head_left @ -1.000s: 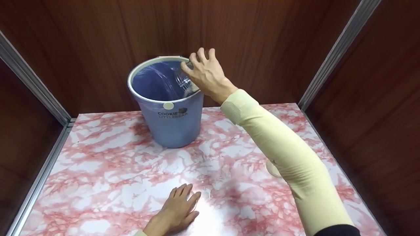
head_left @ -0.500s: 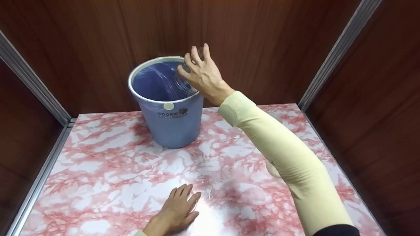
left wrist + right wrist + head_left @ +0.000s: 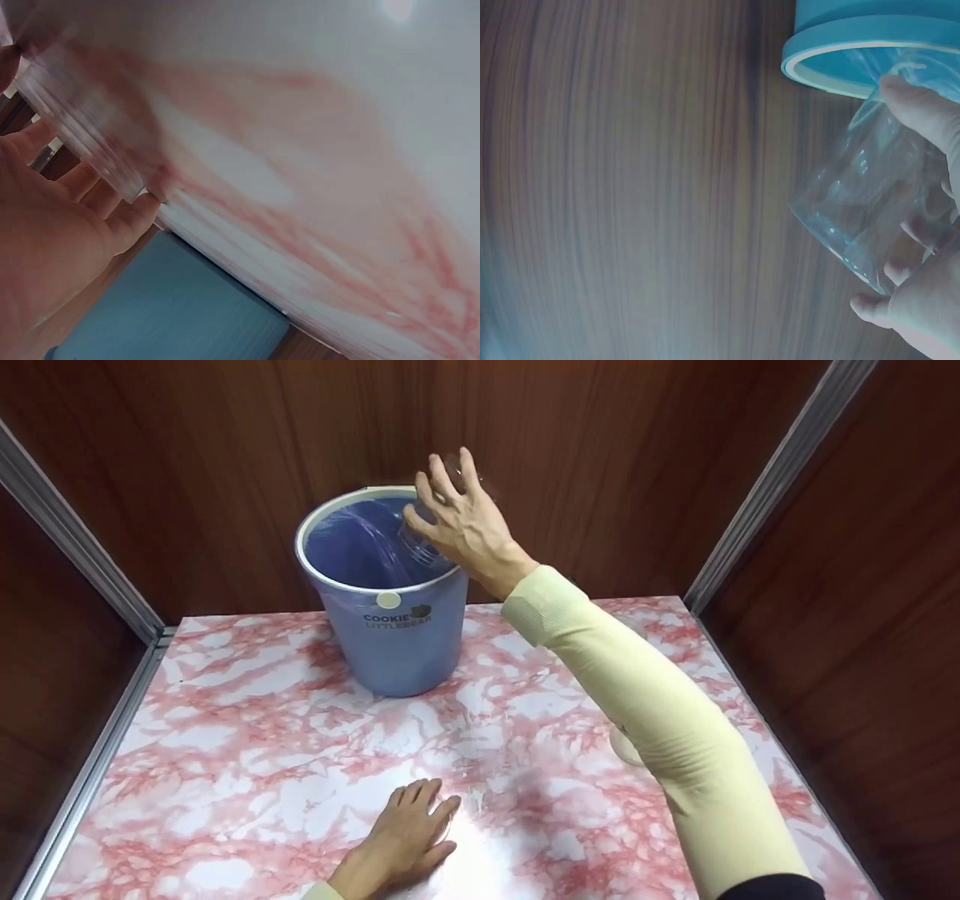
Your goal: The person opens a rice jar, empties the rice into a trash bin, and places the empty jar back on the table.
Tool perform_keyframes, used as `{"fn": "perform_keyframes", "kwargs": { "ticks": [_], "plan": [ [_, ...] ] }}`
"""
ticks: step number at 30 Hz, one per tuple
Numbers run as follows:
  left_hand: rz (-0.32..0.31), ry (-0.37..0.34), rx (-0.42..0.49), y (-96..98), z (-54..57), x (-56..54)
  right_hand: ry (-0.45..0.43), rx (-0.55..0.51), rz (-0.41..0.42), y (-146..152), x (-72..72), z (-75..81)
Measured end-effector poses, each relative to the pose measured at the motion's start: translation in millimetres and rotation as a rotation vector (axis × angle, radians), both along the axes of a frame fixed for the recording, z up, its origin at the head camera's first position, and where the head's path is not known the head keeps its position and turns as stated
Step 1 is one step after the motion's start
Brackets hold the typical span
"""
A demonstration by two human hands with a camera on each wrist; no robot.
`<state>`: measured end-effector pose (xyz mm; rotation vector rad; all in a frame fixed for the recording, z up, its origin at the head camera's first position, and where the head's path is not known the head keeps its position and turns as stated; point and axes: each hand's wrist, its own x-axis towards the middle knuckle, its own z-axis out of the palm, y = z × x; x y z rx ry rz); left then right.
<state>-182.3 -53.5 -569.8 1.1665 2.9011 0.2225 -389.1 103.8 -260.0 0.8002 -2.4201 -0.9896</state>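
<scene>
My right hand (image 3: 471, 525) grips a clear plastic jar (image 3: 866, 187) over the right side of the blue bin (image 3: 394, 652). The jar is tilted, with its mouth at the bin's rim and its base up beyond the fingers. In the right wrist view, the thumb lies on one side of it and the fingertips on the other. My left hand (image 3: 401, 836) is low on the marbled tabletop, fingers around a clear round plastic container (image 3: 90, 127) with a ridged edge. From the head view, most of that container is hidden under the hand.
A thin clear liner (image 3: 382, 544) hangs inside the bin. A pale round thing (image 3: 628, 748) lies on the marbled table (image 3: 262, 780), partly behind the right sleeve. Brown wood-grain panels (image 3: 600, 472) and metal corner posts (image 3: 780, 480) enclose the table. Wet-looking streaks mark its middle.
My right hand has risen slightly, tipping the jar's base higher. Whitish stuff seen at the jar a second ago no longer shows. The left hand has stayed in place.
</scene>
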Motion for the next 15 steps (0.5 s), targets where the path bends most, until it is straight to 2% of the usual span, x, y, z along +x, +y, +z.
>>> {"fn": "perform_keyframes", "kwargs": {
  "ticks": [3, 10, 15],
  "plan": [
    [0.001, 0.003, -0.004, -0.4, 0.0, -0.2, 0.002, -0.007, -0.009, -0.5, 1.1, -0.2],
    [-0.014, 0.068, -0.011, -1.7, -1.0, -1.6, 0.015, 0.015, 0.002, -2.0, 1.4, -8.1],
    [-0.008, 0.038, -0.034, -3.2, 3.7, -3.1, 0.061, 0.009, 0.016, -4.5, 1.4, -6.8]
  ]
}}
